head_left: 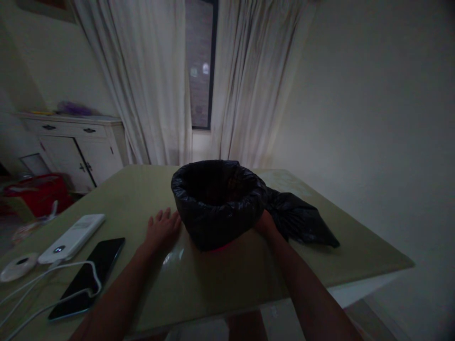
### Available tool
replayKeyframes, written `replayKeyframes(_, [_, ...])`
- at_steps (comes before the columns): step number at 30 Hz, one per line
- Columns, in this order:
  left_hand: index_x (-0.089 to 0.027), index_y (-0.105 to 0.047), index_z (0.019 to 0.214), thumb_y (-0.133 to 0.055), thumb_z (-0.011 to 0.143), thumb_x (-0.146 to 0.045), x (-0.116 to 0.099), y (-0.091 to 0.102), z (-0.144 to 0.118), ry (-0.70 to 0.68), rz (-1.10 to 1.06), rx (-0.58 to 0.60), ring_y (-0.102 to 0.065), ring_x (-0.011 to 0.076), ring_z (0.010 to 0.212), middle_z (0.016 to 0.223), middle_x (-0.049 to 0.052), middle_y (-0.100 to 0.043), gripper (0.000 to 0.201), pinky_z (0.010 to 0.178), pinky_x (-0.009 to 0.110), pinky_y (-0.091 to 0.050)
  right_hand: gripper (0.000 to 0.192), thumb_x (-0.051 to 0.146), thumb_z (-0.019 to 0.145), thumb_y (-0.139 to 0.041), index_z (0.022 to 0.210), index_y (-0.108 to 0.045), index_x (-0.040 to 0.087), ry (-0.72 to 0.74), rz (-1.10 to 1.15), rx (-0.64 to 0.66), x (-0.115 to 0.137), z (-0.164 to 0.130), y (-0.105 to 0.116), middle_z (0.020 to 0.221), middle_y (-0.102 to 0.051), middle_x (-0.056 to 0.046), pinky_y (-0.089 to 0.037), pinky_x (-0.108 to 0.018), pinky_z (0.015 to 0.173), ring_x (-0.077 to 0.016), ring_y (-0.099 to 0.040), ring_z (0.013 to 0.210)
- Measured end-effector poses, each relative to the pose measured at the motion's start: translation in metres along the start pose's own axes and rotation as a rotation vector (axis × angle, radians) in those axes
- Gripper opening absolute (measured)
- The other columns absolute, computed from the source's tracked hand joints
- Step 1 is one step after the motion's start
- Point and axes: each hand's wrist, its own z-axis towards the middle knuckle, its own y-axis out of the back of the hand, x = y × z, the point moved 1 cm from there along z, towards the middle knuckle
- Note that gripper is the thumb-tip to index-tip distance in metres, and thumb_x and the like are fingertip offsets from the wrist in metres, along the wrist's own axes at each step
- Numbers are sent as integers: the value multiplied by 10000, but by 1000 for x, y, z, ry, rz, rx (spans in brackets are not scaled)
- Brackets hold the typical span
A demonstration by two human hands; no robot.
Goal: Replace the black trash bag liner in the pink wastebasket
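The right hand (265, 223) is mostly hidden behind the bin (217, 203), so whether its fingers grasp cannot be told. The round bin, lined with crinkled glossy black plastic, stands mid-desk (231, 279). The left hand (162, 228) lies flat beside it, fingers released on the smooth, reflective surface.

A black bag (218, 203) is seen lining a bin, with red showing beneath. The table (142, 189) is coloured pale olive green. A white remote (73, 237), black phone (88, 277) and white cable (53, 274) are seen. Curtains (142, 80) are cream.
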Motion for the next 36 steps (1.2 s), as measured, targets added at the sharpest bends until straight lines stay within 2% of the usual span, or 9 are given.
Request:
replayKeyframes(8, [-189, -513, 1672, -284, 1126, -406, -3, -2, 1, -7, -25, -17, -339, 411, 1669, 1775, 215, -404, 631, 1344, 657, -242, 400, 339, 995, -641, 1339, -793, 203, -83, -9, 44, 0, 0, -2, 1435, -725, -174, -537, -409, 1113, -350, -681, 1337])
replayKeyframes(12, [-174, -509, 1662, -324, 1107, -391, -3, -4, 1, 22, -63, -97, -277, 412, 1692, 1802, 193, -363, 624, 1353, 699, -182, 427, 330, 1011, -626, 1388, -763, 184, -68, 20, 36, -3, 0, -4, 1459, -712, -165, -503, -381, 1157, -321, -659, 1366])
replayKeyframes(18, [-82, -537, 1545, -287, 1065, -306, -3, 24, 3, 2, -478, -510, -526, 330, 1514, 1609, 230, -577, 586, 1313, 512, -379, 496, 380, 1029, -623, 1483, -705, 200, -74, 74, 11, -8, 3, -9, 1490, -692, -169, -502, -393, 1167, -320, -657, 1374])
replayKeyframes(21, [-155, -571, 1461, -300, 1094, -360, -15, 59, -15, 74, -756, -774, -603, 294, 1425, 1489, 186, -652, 500, 1253, 480, -467, 509, 362, 1019, -635, 1499, -692, 199, -62, 80, 3, -9, 6, -10, 1438, -719, -172, -499, -388, 1161, -318, -658, 1365])
replayKeyframes(25, [-245, -612, 1394, -403, 1120, -389, -48, 119, -61, -122, -878, -1084, -655, 277, 1361, 1429, 123, -686, 374, 1172, 480, -537, 502, 359, 1017, -634, 1484, -697, 187, -45, 42, 16, -9, 10, -11, 1403, -735, -172, -498, -365, 1148, -307, -663, 1350])
replayKeyframes(27, [-275, -678, 1325, -493, 1099, -366, -67, 150, -78, -401, -753, -1059, -676, 285, 1328, 1363, 93, -740, 307, 1185, 506, -511, 496, 356, 1016, -629, 1473, -702, 175, -38, 40, 25, -8, 10, -10, 1398, -736, -178, -491, -360, 1152, -306, -660, 1356])
replayKeyframes(30, [-304, -786, 1184, -636, 1059, -403, -90, 183, -86, -688, -520, -766, -742, 282, 1164, 1197, 49, -821, 218, 1179, 533, -478, 501, 343, 1010, -619, 1476, -696, 174, -14, 60, 26, -4, 6, -6, 1398, -734, -179, -480, -360, 1161, -303, -647, 1372])
replayKeyframes(32, [-309, -820, 1045, -684, 1049, -439, -100, 199, -85, -765, -454, -655, -760, 262, 1041, 1068, 22, -842, 188, 1145, 530, -484, 494, 341, 1003, -617, 1462, -705, 183, -6, 73, 13, -2, 2, -3, 1390, -737, -172, -483, -355, 1151, -299, -651, 1362])
replayKeyframes(36, [-274, -816, 933, -675, 1058, -440, -108, 225, -82, -802, -536, -613, -752, 237, 969, 1011, 34, -831, 250, 955, 434, -561, 436, 354, 1008, -596, 1390, -749, 208, 1, 97, -5, 1, -2, 1, 1329, -765, -140, -508, -316, 1073, -272, -687, 1276])
